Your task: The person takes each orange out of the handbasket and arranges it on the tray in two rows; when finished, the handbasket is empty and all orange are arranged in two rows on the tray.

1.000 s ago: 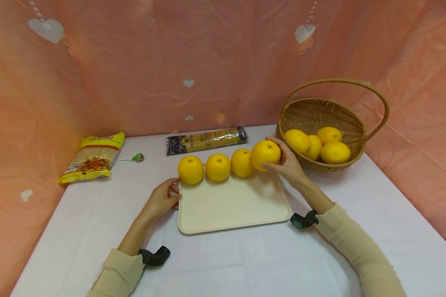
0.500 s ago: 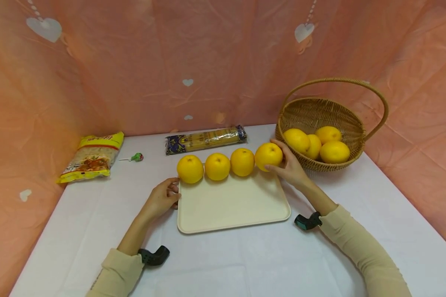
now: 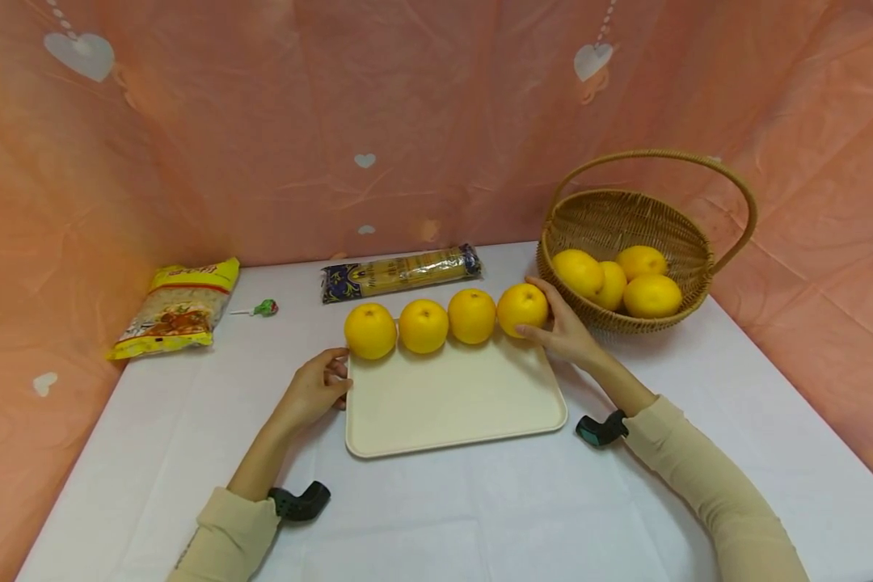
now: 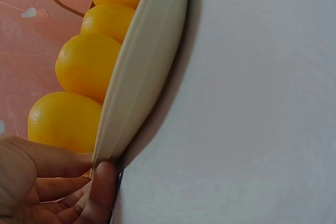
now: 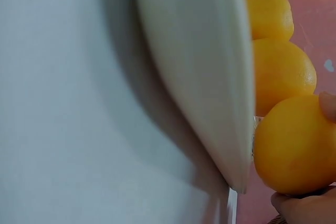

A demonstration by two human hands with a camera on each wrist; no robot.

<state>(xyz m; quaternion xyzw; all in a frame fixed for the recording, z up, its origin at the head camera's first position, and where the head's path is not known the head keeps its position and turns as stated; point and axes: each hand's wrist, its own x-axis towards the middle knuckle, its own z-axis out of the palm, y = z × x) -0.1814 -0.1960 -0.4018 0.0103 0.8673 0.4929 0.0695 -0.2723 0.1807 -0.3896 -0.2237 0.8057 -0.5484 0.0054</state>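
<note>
A cream tray [image 3: 454, 404] lies on the white table with a row of several oranges along its far edge. My left hand [image 3: 314, 390] pinches the tray's left rim between thumb and fingers, close by the leftmost orange [image 3: 370, 331]. My right hand [image 3: 567, 327] holds the rightmost orange [image 3: 521, 310] at the tray's far right corner. In the right wrist view, thumb and a finger sit on opposite sides of that orange [image 5: 296, 145]. Beside it on the left are another orange [image 3: 472, 316] and a further orange [image 3: 423, 326].
To the right stands a wicker basket [image 3: 626, 202] with a tall handle, holding several yellow fruits [image 3: 652, 296]. Behind the tray lies a pack of spaghetti [image 3: 402, 275]. A lollipop [image 3: 265, 308] and a yellow food bag [image 3: 178, 311] are at the back left.
My right hand has moved its orange rightward and down, from in front of the neighbouring orange to the tray's far right corner. My left hand stays at the tray's rim.
</note>
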